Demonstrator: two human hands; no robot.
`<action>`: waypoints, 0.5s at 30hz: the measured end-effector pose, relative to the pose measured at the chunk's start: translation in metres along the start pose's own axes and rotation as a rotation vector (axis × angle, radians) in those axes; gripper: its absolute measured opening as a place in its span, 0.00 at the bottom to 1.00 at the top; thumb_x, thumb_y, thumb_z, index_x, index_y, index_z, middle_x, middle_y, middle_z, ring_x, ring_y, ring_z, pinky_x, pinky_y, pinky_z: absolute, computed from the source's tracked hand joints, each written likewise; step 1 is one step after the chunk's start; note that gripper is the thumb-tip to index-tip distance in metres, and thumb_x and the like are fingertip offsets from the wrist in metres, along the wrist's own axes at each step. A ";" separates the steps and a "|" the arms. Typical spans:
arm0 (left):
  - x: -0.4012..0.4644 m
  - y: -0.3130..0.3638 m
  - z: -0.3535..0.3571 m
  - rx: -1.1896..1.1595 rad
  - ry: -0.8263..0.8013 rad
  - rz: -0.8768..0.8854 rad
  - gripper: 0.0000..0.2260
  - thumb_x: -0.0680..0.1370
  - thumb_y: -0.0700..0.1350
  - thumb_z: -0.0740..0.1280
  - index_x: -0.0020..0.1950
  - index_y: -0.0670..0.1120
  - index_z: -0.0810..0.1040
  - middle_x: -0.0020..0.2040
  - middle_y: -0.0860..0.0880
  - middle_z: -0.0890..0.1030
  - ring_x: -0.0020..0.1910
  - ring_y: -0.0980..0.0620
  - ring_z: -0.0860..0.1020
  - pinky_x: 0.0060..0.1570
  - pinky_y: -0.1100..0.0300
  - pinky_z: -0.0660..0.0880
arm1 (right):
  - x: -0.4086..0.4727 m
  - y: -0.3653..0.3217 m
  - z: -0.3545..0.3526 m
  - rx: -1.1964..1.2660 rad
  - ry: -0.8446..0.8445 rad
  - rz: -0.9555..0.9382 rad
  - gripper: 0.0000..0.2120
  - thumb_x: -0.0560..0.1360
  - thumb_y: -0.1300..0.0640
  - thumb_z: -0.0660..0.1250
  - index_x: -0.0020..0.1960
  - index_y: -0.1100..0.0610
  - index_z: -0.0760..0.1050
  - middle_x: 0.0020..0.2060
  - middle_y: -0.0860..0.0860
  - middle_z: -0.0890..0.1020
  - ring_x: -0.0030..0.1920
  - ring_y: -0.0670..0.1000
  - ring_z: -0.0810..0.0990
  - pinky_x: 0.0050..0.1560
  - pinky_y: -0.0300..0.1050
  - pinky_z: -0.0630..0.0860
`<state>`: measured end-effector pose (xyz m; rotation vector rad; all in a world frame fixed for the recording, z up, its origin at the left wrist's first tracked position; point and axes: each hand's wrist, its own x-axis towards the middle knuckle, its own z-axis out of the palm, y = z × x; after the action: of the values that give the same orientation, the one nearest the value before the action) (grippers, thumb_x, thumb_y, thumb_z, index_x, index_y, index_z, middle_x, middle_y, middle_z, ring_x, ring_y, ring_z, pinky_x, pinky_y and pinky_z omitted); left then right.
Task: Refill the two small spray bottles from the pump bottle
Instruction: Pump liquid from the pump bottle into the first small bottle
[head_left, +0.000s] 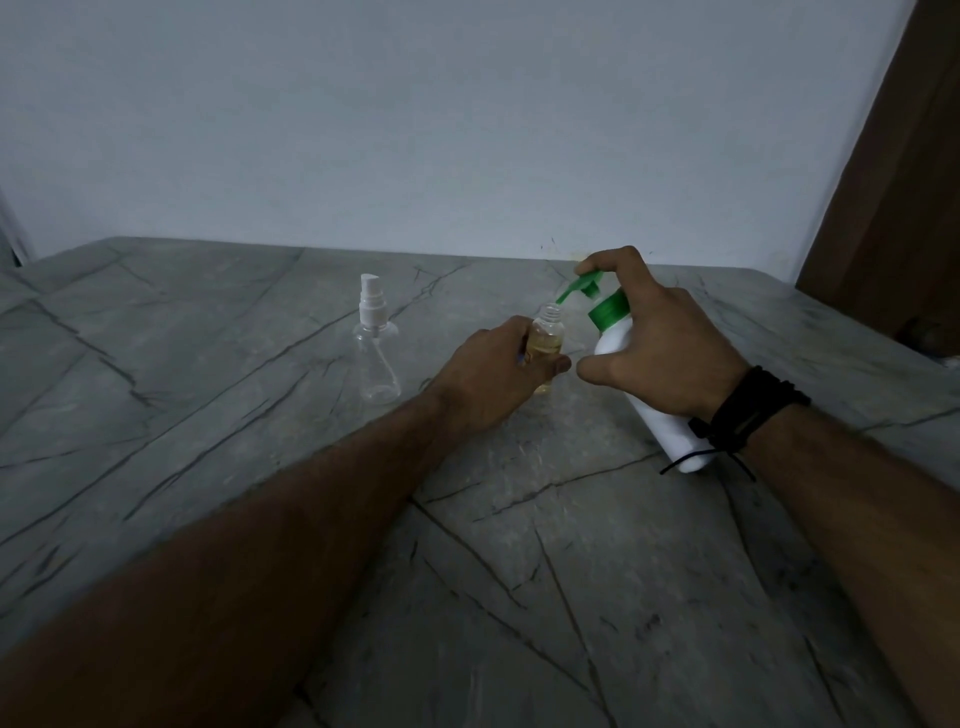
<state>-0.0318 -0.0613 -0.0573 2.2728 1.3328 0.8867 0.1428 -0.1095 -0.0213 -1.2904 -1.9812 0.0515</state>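
My left hand (498, 366) grips a small clear spray bottle (546, 339) that stands on the table with its cap off; yellowish liquid shows inside it. My right hand (654, 332) holds the white pump bottle (623, 358), tilted toward the left, with a finger on top of its green pump head (584, 286). The green spout ends just above the small bottle's open neck. A second small clear spray bottle (377, 345) with a white spray cap stands upright further left, apart from both hands, and looks empty.
The grey marble-patterned table (519, 545) runs back to a pale wall (467, 130). A brown wooden panel (904, 182) stands at the far right. A black band sits on my right wrist (748, 410).
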 end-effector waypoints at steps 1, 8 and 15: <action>0.000 0.000 0.000 -0.001 -0.003 0.003 0.22 0.78 0.57 0.66 0.68 0.47 0.71 0.62 0.50 0.78 0.56 0.54 0.75 0.52 0.62 0.70 | 0.000 0.000 0.000 0.004 -0.002 -0.003 0.35 0.63 0.57 0.76 0.66 0.46 0.66 0.32 0.40 0.75 0.32 0.37 0.76 0.31 0.27 0.66; 0.000 -0.001 0.000 -0.011 -0.003 -0.003 0.22 0.77 0.57 0.66 0.67 0.48 0.71 0.62 0.50 0.78 0.54 0.55 0.75 0.51 0.62 0.70 | 0.000 -0.002 0.000 0.007 -0.016 0.001 0.34 0.62 0.56 0.76 0.65 0.46 0.66 0.33 0.40 0.75 0.32 0.35 0.76 0.30 0.26 0.66; 0.000 0.000 0.001 -0.001 0.004 -0.009 0.23 0.77 0.57 0.66 0.68 0.47 0.71 0.62 0.50 0.78 0.57 0.54 0.76 0.51 0.62 0.70 | -0.001 -0.002 -0.001 0.018 -0.013 -0.002 0.36 0.63 0.57 0.76 0.67 0.46 0.66 0.34 0.39 0.75 0.33 0.35 0.76 0.32 0.25 0.67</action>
<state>-0.0312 -0.0609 -0.0576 2.2637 1.3432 0.8895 0.1419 -0.1118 -0.0199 -1.2794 -1.9885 0.0767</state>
